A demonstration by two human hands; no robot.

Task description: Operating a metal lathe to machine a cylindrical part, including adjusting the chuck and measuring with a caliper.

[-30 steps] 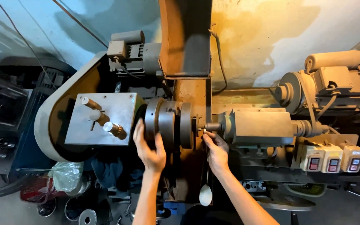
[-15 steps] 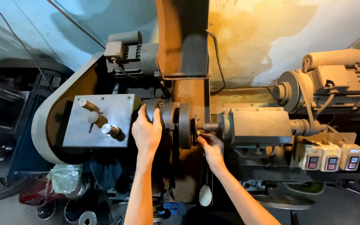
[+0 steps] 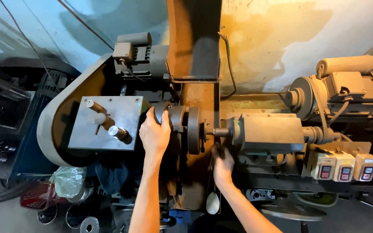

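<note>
A dusty lathe-like machine fills the view. My left hand [image 3: 154, 133] grips the round grey chuck [image 3: 181, 124] on its left side, fingers wrapped over the rim. My right hand [image 3: 223, 163] is lower, below the short shaft [image 3: 221, 132] that joins the chuck to the grey tailstock block [image 3: 270, 133]. Its fingers are curled against the machine body; what they hold, if anything, is hidden.
A grey metal plate with pegs [image 3: 106, 123] sits left of the chuck inside a curved belt guard [image 3: 50, 125]. Motors stand at top centre [image 3: 137, 54] and right [image 3: 346, 92]. Three switch boxes [image 3: 342, 166] are at lower right. A plastic bag [image 3: 67, 181] lies below left.
My left hand moved up and over the chuck rim. My right hand dropped from the shaft to below it.
</note>
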